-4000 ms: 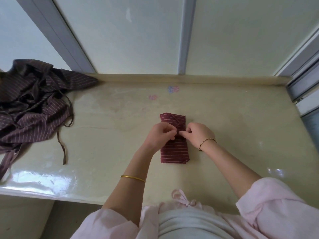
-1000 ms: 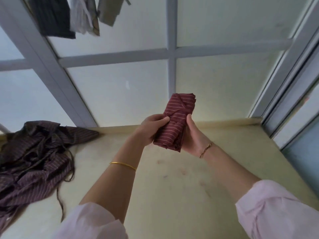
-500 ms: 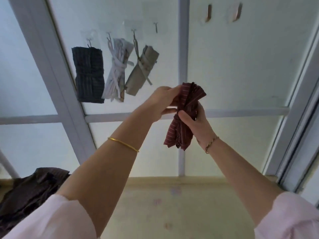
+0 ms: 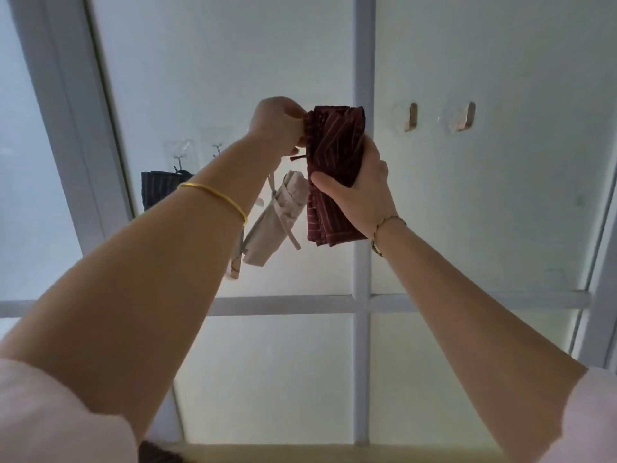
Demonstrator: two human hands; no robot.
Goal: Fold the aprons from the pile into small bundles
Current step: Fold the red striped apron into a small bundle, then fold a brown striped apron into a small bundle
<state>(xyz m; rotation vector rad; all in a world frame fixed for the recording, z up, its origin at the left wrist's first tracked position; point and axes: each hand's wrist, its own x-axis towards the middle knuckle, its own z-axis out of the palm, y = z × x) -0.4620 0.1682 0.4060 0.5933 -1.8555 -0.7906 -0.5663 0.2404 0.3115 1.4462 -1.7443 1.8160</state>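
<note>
Held the maroon striped bundle up in the air with both hands, in front of the frosted window and just left of its vertical bar. Pinched the bundle's upper left edge with the left hand, fingers curled tight, a short tie end poking out just below them. Wrapped the right hand round the bundle's middle, thumb laid across the front and fingers curled behind.

Compared with half a second before: carried the bundle higher, to about the height of the two hooks on the pane to its right. Squared it up too, flat-topped and neat where it had flared loose above the grip. Tilted the view further upward, so lost most of the counter. Four seconds back, had the bundle lying flat on that counter under both hands.

Below the arms, kept only a thin yellowish strip of counter in sight, with a dark sliver of the pile at its left end. Behind the left forearm, hung on the pane: a beige bundle with trailing ties, just beside the maroon one, and a dark striped bundle partly hidden further left. Wore a gold bangle on the left wrist, a thin bracelet on the right, and pale pink sleeves at both lower corners. Crossed the panes with a pale horizontal bar lower down.
</note>
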